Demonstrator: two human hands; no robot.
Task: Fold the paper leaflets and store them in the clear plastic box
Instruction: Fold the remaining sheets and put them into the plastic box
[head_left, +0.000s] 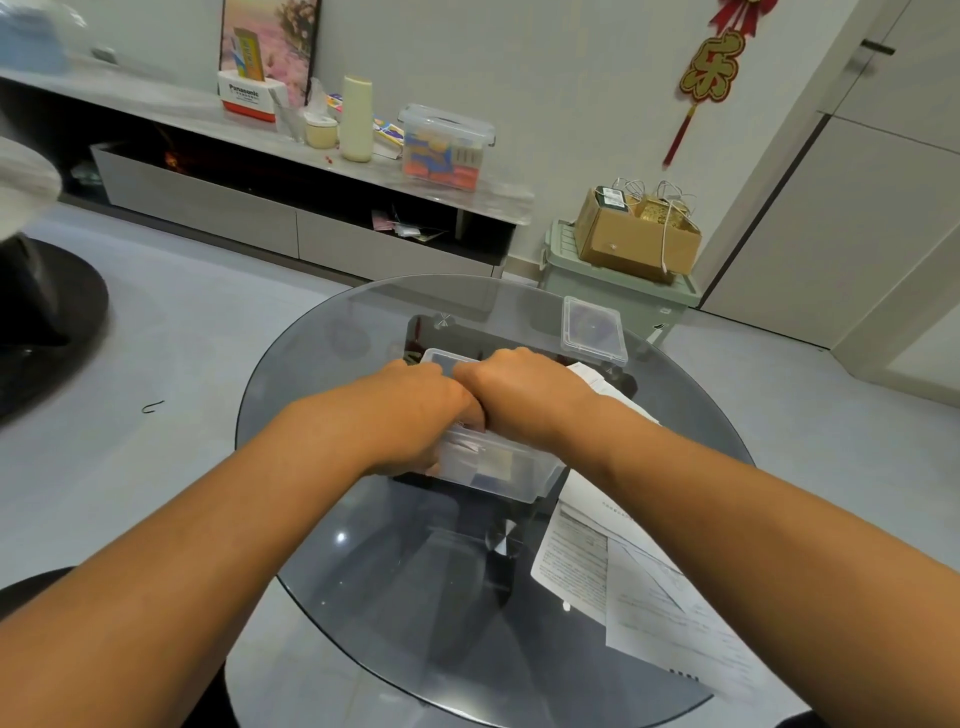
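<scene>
Left hand: we see the left hand (415, 410) reaching over the near left rim of the clear plastic box (498, 462), fingers dipping inside; whether they grip anything we cannot tell.
Right hand: the right hand (524, 400) lies knuckle to knuckle with the left above the box opening, fingers curled downward (their hold is hidden).
Box: it stands near the middle of the round glass table (363, 545), with folded paper showing through its near wall.
Lid: the box lid (594, 330) lies flat at the far right of the table, well apart from the box.
Leaflets: unfolded printed leaflets (639, 587) lie under our right forearm, beside the box.
</scene>
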